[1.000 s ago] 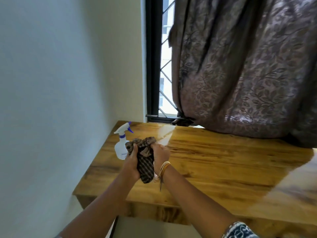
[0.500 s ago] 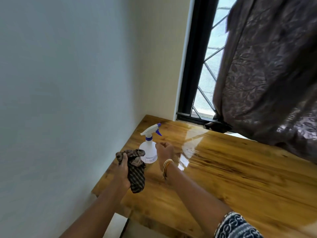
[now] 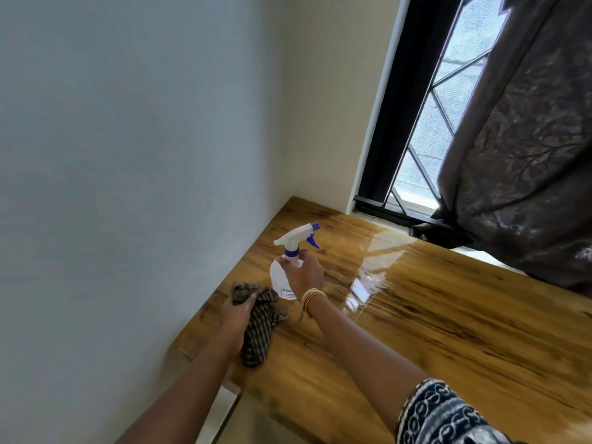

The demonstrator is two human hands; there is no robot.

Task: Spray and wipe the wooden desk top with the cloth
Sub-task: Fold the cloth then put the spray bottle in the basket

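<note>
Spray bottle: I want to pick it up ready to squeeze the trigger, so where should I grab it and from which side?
Take the spray bottle at its narrow neck under the white head, coming from the side away from the nozzle. It stands upright, and its blue trigger hangs on the window side, so the fingers can probably reach it. The right hand grips there now.

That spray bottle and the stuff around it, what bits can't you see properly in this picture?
Head view only:
- White plastic spray bottle with blue nozzle: its front is behind the right hand; label print too small to read.
- Brown checked cloth: partly covered by the left hand.
- Glossy wooden desk top: cut off at the right edge, glare near the window.
</note>
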